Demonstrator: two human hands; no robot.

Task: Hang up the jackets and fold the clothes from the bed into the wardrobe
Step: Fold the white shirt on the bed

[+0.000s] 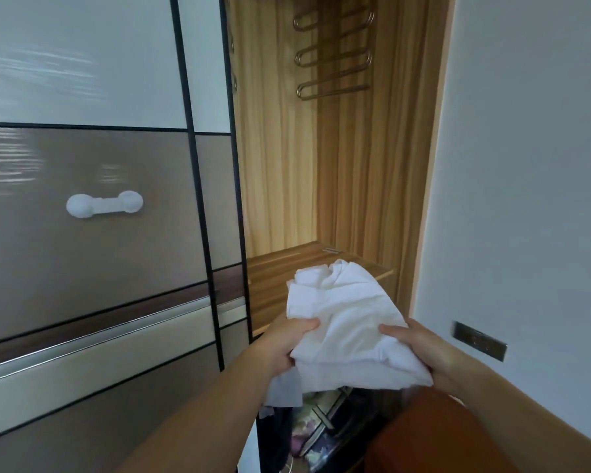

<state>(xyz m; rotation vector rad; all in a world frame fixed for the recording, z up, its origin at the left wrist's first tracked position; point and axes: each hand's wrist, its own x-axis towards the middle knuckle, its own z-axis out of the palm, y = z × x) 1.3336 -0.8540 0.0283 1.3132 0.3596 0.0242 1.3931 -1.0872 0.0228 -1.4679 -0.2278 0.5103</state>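
Observation:
A folded white garment [347,322] hangs in the air in front of the open wardrobe [321,165]. My left hand [284,344] grips its left edge, thumb on top. On the other side my right hand [420,353] grips its right edge, thumb also on top. The bundle sits just over the front of a wooden shelf [280,271] inside the wardrobe. Its lower layers droop between my hands.
A sliding door [99,216] with a white handle [104,205] covers the left side. A metal multi-bar hanger [333,56] hangs at the wardrobe's top. Below the shelf lie dark and patterned items [318,435]. An orange-brown cloth [434,435] sits lower right; a wall socket [480,340] is on the right wall.

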